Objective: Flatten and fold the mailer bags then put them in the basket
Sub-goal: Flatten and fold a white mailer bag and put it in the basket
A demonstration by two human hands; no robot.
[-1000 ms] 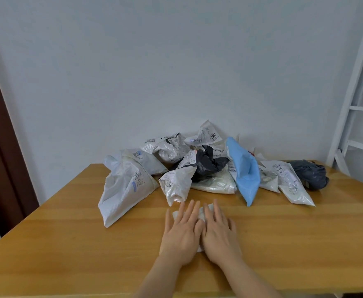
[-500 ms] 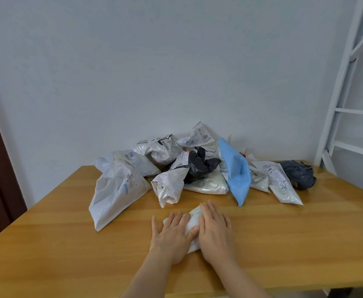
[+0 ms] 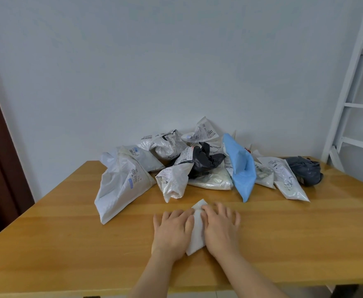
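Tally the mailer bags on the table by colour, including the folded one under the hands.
White or silvery mailer bags: 9 at least, since the pile overlaps
Light blue mailer bag: 1
Black mailer bag: 1
Dark grey mailer bag: 1
Total: 12 at least

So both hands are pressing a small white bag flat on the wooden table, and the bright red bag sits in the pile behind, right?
Not quite: the bright bag in the pile is blue, not red. The head view shows it. The rest holds: the left hand and right hand press the small white bag on the wooden table.
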